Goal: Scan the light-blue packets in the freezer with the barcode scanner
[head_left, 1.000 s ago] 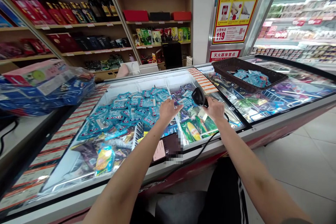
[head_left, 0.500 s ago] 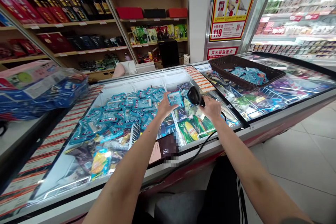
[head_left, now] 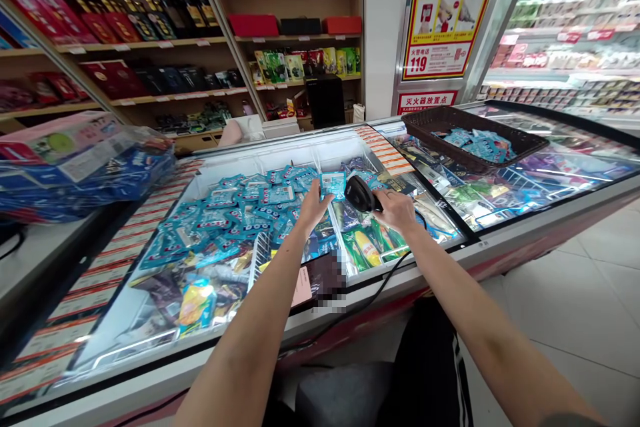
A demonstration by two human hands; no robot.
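Observation:
Pinched in my left hand [head_left: 314, 207] is a small blue packet [head_left: 333, 185], its printed label side turned up. My right hand [head_left: 397, 212] is wrapped round the handle of a black barcode scanner [head_left: 361, 194]. The scanner's head is close beside the packet's right edge. Many similar blue packets [head_left: 235, 213] lie heaped on the glass top of the chest freezer to the left of my hands. A dark phone [head_left: 323, 277] lies near the freezer's front edge, under my left forearm.
A brown basket [head_left: 475, 163] with more blue packets stands on the freezer at the right. Plastic-wrapped boxes [head_left: 80, 160] sit at the left. The scanner's black cable [head_left: 373, 299] hangs over the front edge. Shelves of boxes and bottles rise behind.
My right hand has brought the scanner left, nearer the packet. The packet in my left hand has tilted so its label faces me more. The view has shifted slightly.

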